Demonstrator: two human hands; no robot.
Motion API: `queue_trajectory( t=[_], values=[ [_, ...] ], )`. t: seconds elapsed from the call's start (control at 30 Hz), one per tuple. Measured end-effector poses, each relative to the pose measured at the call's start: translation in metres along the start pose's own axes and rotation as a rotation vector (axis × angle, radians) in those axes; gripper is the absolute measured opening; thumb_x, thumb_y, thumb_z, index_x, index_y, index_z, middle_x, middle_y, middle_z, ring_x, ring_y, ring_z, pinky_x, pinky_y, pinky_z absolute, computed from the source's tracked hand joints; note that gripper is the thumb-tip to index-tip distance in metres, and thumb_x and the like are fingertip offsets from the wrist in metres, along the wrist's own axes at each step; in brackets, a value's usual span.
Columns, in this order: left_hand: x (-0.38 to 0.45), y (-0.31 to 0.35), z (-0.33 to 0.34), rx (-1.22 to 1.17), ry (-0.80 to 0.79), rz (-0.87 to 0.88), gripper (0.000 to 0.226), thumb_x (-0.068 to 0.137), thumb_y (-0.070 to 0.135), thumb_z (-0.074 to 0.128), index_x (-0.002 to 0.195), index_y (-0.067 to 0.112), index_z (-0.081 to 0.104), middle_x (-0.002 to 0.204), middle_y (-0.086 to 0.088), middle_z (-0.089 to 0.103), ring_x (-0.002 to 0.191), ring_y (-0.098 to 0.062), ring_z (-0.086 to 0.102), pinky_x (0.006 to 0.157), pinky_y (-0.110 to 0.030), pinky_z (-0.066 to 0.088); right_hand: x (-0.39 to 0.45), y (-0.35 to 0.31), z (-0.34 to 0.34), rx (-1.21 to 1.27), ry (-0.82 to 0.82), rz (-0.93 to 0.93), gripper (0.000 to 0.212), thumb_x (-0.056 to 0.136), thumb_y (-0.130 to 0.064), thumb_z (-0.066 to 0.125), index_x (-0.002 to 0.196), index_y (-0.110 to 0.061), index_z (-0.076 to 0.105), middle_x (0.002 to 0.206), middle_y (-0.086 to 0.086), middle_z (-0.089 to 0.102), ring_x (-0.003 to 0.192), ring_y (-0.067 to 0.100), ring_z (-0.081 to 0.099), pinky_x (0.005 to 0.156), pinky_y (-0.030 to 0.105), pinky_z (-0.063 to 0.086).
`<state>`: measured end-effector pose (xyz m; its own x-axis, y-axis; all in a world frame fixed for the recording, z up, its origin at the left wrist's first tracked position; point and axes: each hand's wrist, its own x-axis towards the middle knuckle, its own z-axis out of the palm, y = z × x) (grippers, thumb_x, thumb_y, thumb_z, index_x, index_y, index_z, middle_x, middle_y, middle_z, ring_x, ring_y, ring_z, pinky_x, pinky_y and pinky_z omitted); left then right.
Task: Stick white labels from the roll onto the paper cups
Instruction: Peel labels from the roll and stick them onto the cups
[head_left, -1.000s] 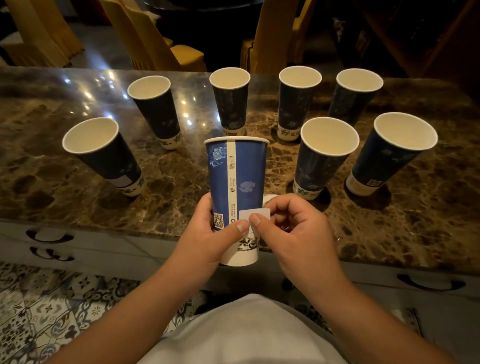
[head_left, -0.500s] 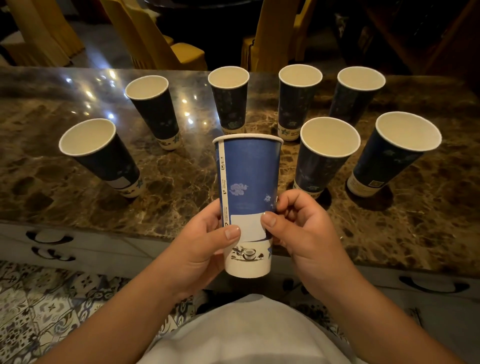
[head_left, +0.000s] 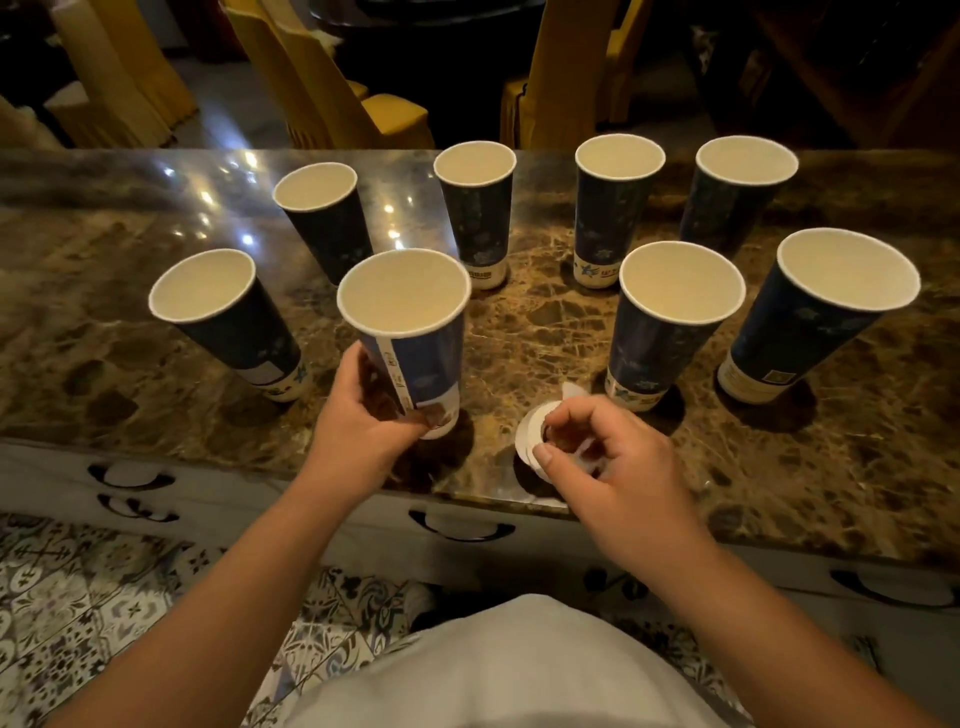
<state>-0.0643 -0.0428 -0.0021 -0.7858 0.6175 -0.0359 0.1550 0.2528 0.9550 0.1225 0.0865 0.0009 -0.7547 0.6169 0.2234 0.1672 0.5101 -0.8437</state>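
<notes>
Nearest, the label roll is pinched between thumb and curled fingers of the right hand at the near edge of the marble table. Just left, a blue paper cup is gripped low by the closed left hand, its base at the tabletop. Seven more cups are spread beyond, one at near left.

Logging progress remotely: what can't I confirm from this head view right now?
- Label roll: mostly covered by the right hand; labels left unknown.
- Held cup: left hand covers its lower side, hiding the label's edges.
- Far cups: too dark to tell if labelled.
</notes>
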Motion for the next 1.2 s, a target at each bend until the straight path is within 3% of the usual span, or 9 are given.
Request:
queue_trajectory(
  t=[0.13, 0.3, 0.37, 0.5, 0.63, 0.73, 0.83, 1.1, 1.2],
  values=[
    [0.013, -0.023, -0.004, 0.041, 0.093, -0.037, 0.080, 0.067, 0.006, 0.084, 0.131, 0.031, 0.041, 0.122, 0.010, 0.059, 0.110, -0.003, 0.057, 0.090, -0.023, 0.046, 0.007, 0.018, 0.008, -0.407, 0.018, -0.329, 0.016, 0.086, -0.024, 0.067, 0.099, -0.015, 0.068, 0.099, -0.002, 0.067, 0.096, 0.013, 0.057, 0.081, 0.022, 0.046],
    [0.018, -0.033, 0.004, 0.016, 0.162, 0.011, 0.071, 0.067, 0.002, 0.083, 0.110, 0.039, 0.041, 0.107, 0.023, 0.054, 0.089, 0.024, 0.054, 0.072, 0.001, 0.042, 0.009, 0.030, 0.012, -0.513, 0.063, -0.195, 0.031, 0.081, -0.028, 0.072, 0.108, -0.016, 0.067, 0.120, 0.003, 0.061, 0.116, 0.021, 0.050, 0.096, 0.035, 0.045],
    [0.021, -0.037, 0.004, 0.031, 0.156, 0.014, 0.069, 0.068, 0.003, 0.083, 0.108, 0.039, 0.041, 0.108, 0.022, 0.054, 0.092, 0.021, 0.055, 0.071, 0.002, 0.041, 0.009, 0.035, 0.009, -0.488, 0.039, -0.133, 0.037, 0.079, -0.030, 0.073, 0.113, -0.015, 0.065, 0.125, 0.003, 0.058, 0.121, 0.022, 0.047, 0.099, 0.031, 0.039],
    [0.016, -0.045, 0.006, 0.022, 0.159, -0.038, 0.093, 0.071, 0.014, 0.083, 0.140, 0.029, 0.023, 0.139, 0.003, 0.044, 0.124, -0.009, 0.047, 0.096, -0.019, 0.041, 0.005, 0.038, 0.004, -0.400, -0.015, -0.045, 0.042, 0.082, -0.034, 0.071, 0.120, -0.017, 0.062, 0.133, 0.000, 0.054, 0.125, 0.016, 0.045, 0.097, 0.025, 0.033],
    [-0.023, -0.048, 0.016, 0.108, 0.331, 0.231, 0.066, 0.077, 0.028, 0.068, 0.127, 0.030, 0.023, 0.128, -0.016, 0.036, 0.115, -0.025, 0.045, 0.098, -0.042, 0.045, 0.003, 0.043, 0.002, -0.347, -0.036, -0.009, 0.044, 0.085, -0.040, 0.066, 0.124, -0.022, 0.057, 0.134, -0.007, 0.050, 0.121, 0.002, 0.038, 0.095, 0.017, 0.029],
    [-0.041, -0.039, 0.031, 0.383, 0.017, 0.597, 0.051, 0.078, 0.033, 0.064, 0.121, 0.017, 0.041, 0.120, -0.008, 0.043, 0.109, -0.022, 0.045, 0.093, -0.033, 0.043, 0.004, 0.049, 0.000, -0.319, -0.017, 0.004, 0.037, 0.087, -0.038, 0.064, 0.120, -0.023, 0.059, 0.123, -0.012, 0.051, 0.113, 0.002, 0.044, 0.089, 0.013, 0.033],
    [-0.034, -0.026, 0.055, 0.654, -0.297, 0.664, 0.046, 0.082, 0.045, 0.061, 0.123, 0.028, 0.048, 0.125, 0.007, 0.047, 0.119, -0.015, 0.041, 0.096, -0.038, 0.040, 0.006, 0.050, -0.002, -0.234, 0.060, 0.017, 0.015, 0.090, -0.026, 0.062, 0.102, -0.020, 0.068, 0.101, -0.012, 0.060, 0.092, 0.000, 0.055, 0.076, 0.004, 0.038],
    [-0.011, -0.021, 0.088, 0.609, -0.396, 0.617, 0.024, 0.085, 0.041, 0.055, 0.101, 0.028, 0.067, 0.112, 0.013, 0.057, 0.114, -0.011, 0.042, 0.091, -0.037, 0.031, 0.012, 0.043, -0.014, 0.204, 0.076, 0.395, 0.013, 0.092, -0.017, 0.060, 0.096, -0.026, 0.069, 0.086, -0.008, 0.069, 0.080, 0.011, 0.066, 0.066, 0.029, 0.057],
    [-0.009, -0.019, 0.086, 0.498, -0.412, 0.547, 0.019, 0.086, 0.039, 0.056, 0.096, 0.029, 0.068, 0.109, 0.017, 0.059, 0.114, -0.008, 0.046, 0.092, -0.042, 0.035, 0.012, 0.042, -0.019, 0.330, 0.101, 0.472, 0.014, 0.093, -0.015, 0.059, 0.098, -0.025, 0.068, 0.086, -0.007, 0.068, 0.076, 0.009, 0.065, 0.057, 0.018, 0.052]
  ],
)
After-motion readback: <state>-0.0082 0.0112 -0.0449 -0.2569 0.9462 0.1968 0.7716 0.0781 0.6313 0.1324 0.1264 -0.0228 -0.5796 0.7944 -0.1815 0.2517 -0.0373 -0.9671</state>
